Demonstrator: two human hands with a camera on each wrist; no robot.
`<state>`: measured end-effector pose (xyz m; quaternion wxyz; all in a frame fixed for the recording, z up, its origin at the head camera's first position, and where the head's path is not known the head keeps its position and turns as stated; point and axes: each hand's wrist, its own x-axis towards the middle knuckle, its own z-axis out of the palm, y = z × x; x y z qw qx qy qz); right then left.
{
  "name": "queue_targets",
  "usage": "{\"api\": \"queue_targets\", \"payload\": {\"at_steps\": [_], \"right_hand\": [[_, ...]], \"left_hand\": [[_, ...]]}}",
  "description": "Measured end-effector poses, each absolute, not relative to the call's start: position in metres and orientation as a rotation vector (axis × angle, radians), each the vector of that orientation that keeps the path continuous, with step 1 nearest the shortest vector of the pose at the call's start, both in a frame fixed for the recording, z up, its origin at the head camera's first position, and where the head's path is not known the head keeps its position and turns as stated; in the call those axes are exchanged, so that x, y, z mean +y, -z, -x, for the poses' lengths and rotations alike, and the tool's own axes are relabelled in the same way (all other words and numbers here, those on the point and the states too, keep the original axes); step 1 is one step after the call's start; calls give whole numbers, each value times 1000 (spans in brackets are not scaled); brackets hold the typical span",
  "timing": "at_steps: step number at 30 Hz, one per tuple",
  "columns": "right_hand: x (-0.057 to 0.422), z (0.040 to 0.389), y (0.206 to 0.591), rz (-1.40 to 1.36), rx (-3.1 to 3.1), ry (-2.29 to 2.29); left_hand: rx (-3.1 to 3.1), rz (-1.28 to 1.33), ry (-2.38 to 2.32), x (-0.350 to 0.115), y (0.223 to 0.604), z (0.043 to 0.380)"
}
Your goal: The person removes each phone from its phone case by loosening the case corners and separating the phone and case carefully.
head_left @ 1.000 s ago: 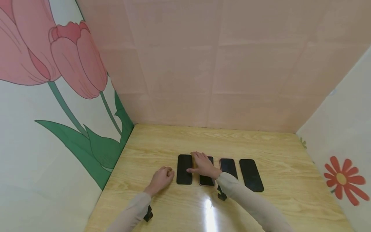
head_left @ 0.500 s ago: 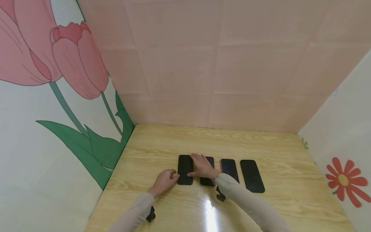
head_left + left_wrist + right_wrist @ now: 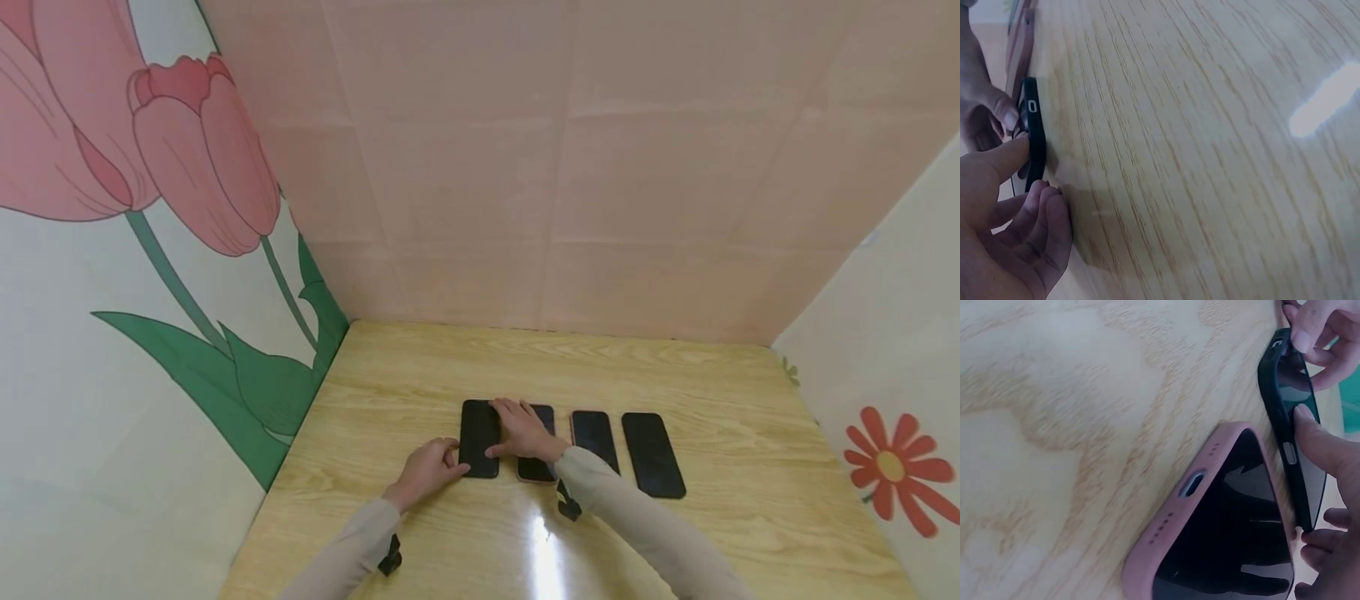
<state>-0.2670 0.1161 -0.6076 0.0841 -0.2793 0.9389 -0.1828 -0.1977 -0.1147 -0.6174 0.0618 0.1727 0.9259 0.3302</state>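
Observation:
A black-cased phone [image 3: 477, 429] lies screen up on the wooden table, leftmost in a row of phones. At its near left corner my left hand [image 3: 426, 473] pinches it; in the left wrist view the thumb is over the screen and the fingertips are at the edge of the case. My right hand [image 3: 523, 432] reaches over the pink-cased phone [image 3: 1147, 562], its fingers extended to the black phone's far right corner. In the right wrist view, the right thumb [image 3: 1310, 428] touches the black phone's screen near its side edge. Part of the pink-cased phone is hidden beneath the right hand.
To the right lie another phone with a pinkish edge [image 3: 592, 435] and a black phone [image 3: 654, 454], partly behind the right forearm. A pink backdrop [image 3: 555, 208] stands at the back, with a tulip-patterned wall [image 3: 60, 400] on the left and a flowered wall [image 3: 900, 333] on the right.
My left hand has moved right from beside the black phone onto its near left corner, and its fingers have closed there. The right hand stays almost where it was.

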Motion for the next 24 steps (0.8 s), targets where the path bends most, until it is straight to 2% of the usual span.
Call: {"api": "queue_targets", "payload": {"at_steps": [6,14,24], "right_hand": [[111,270,605,771,2808,621],[115,271,598,703,2725,1041],[120,263,581,583,2543,1281]], "left_hand": [[2810,-495,-980,-113,617,198],[2777,-460,-1007,-109,617,199],[2741,-424,-1043,-108,615,201]]}}
